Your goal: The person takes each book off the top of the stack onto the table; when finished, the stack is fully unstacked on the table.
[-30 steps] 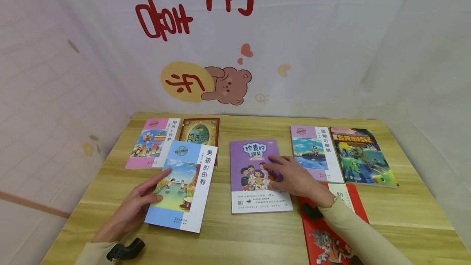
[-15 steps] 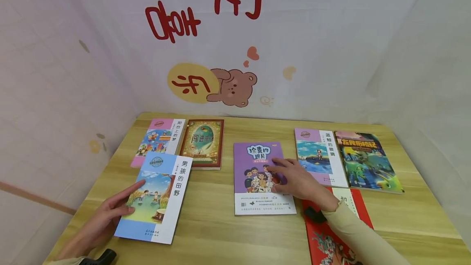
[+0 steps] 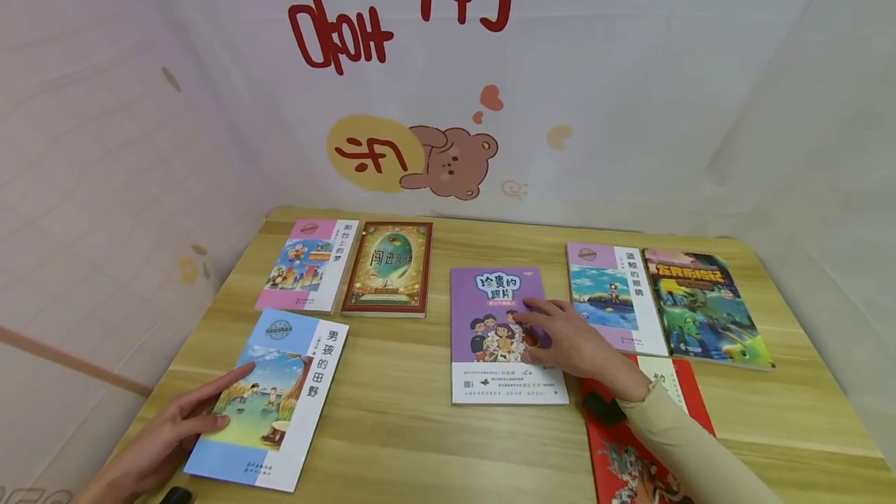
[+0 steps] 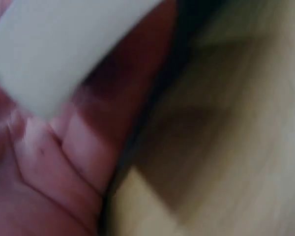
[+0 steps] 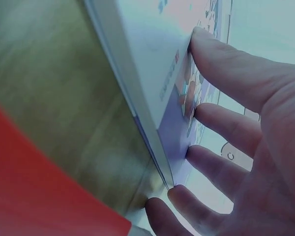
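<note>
In the head view, my left hand (image 3: 168,434) grips the left edge of a blue-and-white paperback book (image 3: 273,403), thumb and forefinger on its cover. The other fingers are hidden in that view. The blurred left wrist view has the pale edge of the book (image 4: 64,54) against the palm. My right hand (image 3: 574,341) touches the right side of a purple book (image 3: 497,317) with its fingertips spread. In the right wrist view, thumb and several fingertips rest on the cover of the purple book (image 5: 179,115), which lies flat.
A pink book (image 3: 304,267) and a brown-bordered book (image 3: 388,269) lie at the back left. Another pink book (image 3: 612,298) and a dinosaur book (image 3: 707,306) lie back right. The right forearm partly covers a red book (image 3: 630,442). White cloth walls (image 3: 595,99) surround the table (image 3: 420,442).
My left hand has carried the blue book left and toward me, uncovering the brown-bordered book. My right hand stays on the purple book. The head view has shifted slightly.
</note>
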### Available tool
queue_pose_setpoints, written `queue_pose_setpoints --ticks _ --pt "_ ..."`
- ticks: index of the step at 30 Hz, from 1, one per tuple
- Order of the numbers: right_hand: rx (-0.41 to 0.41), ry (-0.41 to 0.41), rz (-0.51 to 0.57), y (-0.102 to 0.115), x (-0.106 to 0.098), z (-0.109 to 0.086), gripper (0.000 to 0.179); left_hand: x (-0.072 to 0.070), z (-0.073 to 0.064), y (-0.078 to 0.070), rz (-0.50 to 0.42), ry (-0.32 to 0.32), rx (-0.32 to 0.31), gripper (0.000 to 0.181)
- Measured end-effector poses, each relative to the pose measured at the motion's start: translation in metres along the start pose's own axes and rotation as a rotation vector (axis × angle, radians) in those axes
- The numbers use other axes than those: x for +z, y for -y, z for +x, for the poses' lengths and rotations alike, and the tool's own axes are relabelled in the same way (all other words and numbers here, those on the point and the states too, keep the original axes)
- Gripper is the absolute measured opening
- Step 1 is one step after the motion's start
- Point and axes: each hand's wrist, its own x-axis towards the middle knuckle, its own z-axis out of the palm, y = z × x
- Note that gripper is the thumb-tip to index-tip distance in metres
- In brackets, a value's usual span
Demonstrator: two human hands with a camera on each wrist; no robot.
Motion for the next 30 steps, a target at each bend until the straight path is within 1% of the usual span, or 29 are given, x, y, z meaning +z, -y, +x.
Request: queue_pose_setpoints --ticks 1,2,4,6,8,10,11,13,15,16,17,18,20,22,24,25,28,30 --pt "0.001 -0.003 0.004 -0.001 0.000 -0.001 0.065 0.001 0.000 -0.003 0.058 -0.019 0.000 0.065" --pt "0.008 -0.002 0.012 -0.001 0.000 -0.001 0.065 0.003 0.000 -0.005 0.136 -0.039 0.017 0.065" --pt "0.004 -0.005 0.014 -0.002 0.000 -0.002 0.065 0.007 -0.001 -0.008 0.323 -0.089 0.071 0.064" --pt "0.007 -0.006 0.020 -0.003 0.000 -0.003 0.066 0.010 -0.002 -0.012 0.544 -0.149 0.163 0.062" --pt "0.004 -0.008 0.017 -0.003 -0.001 -0.004 0.065 0.015 -0.003 -0.014 0.740 -0.214 0.257 0.060" --pt "0.001 -0.011 0.013 -0.003 -0.001 -0.004 0.065 0.019 -0.003 -0.017 0.876 -0.274 0.328 0.056" --pt "0.007 -0.009 0.016 -0.003 -0.001 -0.004 0.065 0.022 -0.003 -0.018 0.927 -0.304 0.341 0.055" --pt "0.006 -0.010 0.015 -0.003 0.000 -0.003 0.065 0.026 -0.003 -0.021 0.979 -0.347 0.358 0.050" --pt "0.005 -0.011 0.015 -0.003 0.000 -0.002 0.065 0.030 -0.002 -0.024 0.985 -0.388 0.395 0.045" --pt "0.003 -0.012 0.016 -0.003 0.000 -0.002 0.065 0.032 -0.001 -0.027 0.977 -0.407 0.415 0.044" --pt "0.003 -0.011 0.013 -0.003 0.000 -0.002 0.065 0.035 0.001 -0.030 0.970 -0.429 0.421 0.044" --pt "0.000 -0.012 0.011 -0.003 0.000 -0.002 0.065 0.039 0.003 -0.034 0.962 -0.452 0.447 0.045" --pt "0.000 -0.010 0.011 -0.004 0.000 -0.001 0.066 0.048 0.008 -0.045 0.937 -0.485 0.495 0.050" --pt "0.001 -0.005 0.015 -0.003 0.000 0.000 0.066 0.063 0.014 -0.058 0.898 -0.496 0.549 0.055" --pt "0.007 0.001 0.020 -0.003 0.000 0.000 0.066 0.081 0.023 -0.071 0.840 -0.476 0.619 0.060" --pt "0.011 0.004 0.023 -0.003 0.000 0.001 0.066 0.091 0.028 -0.076 0.797 -0.449 0.652 0.061" --pt "0.020 0.003 0.033 -0.003 0.001 0.000 0.066 0.120 0.043 -0.085 0.640 -0.337 0.706 0.062" --pt "0.021 0.000 0.037 -0.003 0.001 -0.001 0.066 0.138 0.054 -0.087 0.527 -0.260 0.719 0.060"
